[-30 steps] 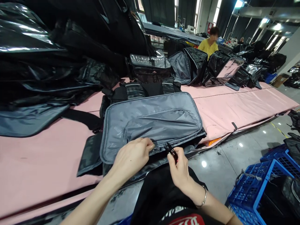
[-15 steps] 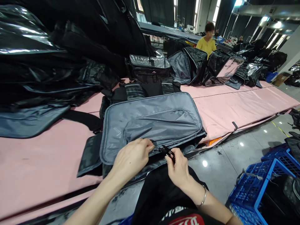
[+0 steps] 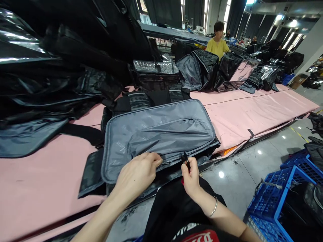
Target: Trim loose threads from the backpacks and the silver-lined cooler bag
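A bag [image 3: 161, 134] with a grey lining lies spread over the pink-covered table in front of me, its lined panel facing up. At the panel's near edge my left hand [image 3: 141, 169] is closed in a pinch; whatever lies between its fingertips is too small to make out. My right hand [image 3: 191, 176] grips black thread snips [image 3: 185, 159], their tips pointing up and away from me beside the bag's near right edge. A black strap [image 3: 83, 132] and a dark flap [image 3: 92, 173] stick out on the bag's left.
Black bags with shiny silver lining [image 3: 20, 37] are piled high on the left. More bags [image 3: 205, 69] stand along the back of the pink table [image 3: 252, 114]. A person in yellow [image 3: 217, 46] is behind them. Blue crates [image 3: 267, 191] stand on the floor at right.
The snips have moved away from my left hand, to the right, and now point more upward. My left hand keeps its pinch at the bag's edge. The view has shifted slightly.
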A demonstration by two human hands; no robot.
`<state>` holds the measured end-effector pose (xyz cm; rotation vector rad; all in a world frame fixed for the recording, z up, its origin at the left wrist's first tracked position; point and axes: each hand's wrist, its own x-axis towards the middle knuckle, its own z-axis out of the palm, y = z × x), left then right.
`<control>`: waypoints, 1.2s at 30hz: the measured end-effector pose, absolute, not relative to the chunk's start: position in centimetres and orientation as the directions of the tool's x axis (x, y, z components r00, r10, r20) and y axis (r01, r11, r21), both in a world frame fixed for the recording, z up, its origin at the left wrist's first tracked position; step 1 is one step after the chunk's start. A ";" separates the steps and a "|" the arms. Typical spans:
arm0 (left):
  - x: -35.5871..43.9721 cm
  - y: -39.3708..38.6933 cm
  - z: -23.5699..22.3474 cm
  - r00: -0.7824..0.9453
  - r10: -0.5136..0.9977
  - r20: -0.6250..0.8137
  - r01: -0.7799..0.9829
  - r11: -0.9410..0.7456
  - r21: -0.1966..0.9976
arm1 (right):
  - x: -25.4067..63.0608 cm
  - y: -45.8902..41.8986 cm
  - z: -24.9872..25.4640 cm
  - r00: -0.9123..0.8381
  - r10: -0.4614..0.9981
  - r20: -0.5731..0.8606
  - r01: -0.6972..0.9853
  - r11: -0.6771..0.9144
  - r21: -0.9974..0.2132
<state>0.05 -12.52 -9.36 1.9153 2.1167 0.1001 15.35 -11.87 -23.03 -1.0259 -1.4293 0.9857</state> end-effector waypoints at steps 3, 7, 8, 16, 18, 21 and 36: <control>-0.2 -12.5 -9.7 -0.081 0.983 -0.164 0.962 0.120 0.244 | 15.2 -11.6 -23.1 -0.013 0.960 0.278 0.026 0.279 -0.960; -0.1 -12.4 -9.7 -0.087 0.980 -0.178 0.962 0.129 0.239 | 15.4 -11.7 -22.8 -0.007 0.956 0.294 0.023 0.294 -0.955; -0.1 -12.3 -9.6 -0.090 0.979 -0.184 0.962 0.133 0.238 | 15.5 -11.8 -22.7 -0.023 0.953 0.303 0.028 0.303 -0.953; -0.1 -12.3 -9.8 -0.094 0.981 -0.167 0.963 0.133 0.236 | 15.7 -12.5 -22.4 -0.165 0.889 0.428 0.305 0.458 -0.835; -0.2 -12.3 -9.9 -0.086 0.986 -0.142 0.965 0.118 0.236 | 15.8 -12.6 -22.3 -0.171 0.885 0.433 0.336 0.466 -0.819; -0.2 -12.3 -10.0 -0.082 0.988 -0.131 0.967 0.111 0.230 | 16.0 -12.6 -22.1 -0.171 0.889 0.424 0.338 0.457 -0.822; -0.1 -12.4 -9.9 -0.094 0.982 -0.166 0.968 0.129 0.214 | 16.1 -12.5 -21.9 -0.181 0.901 0.395 0.350 0.434 -0.830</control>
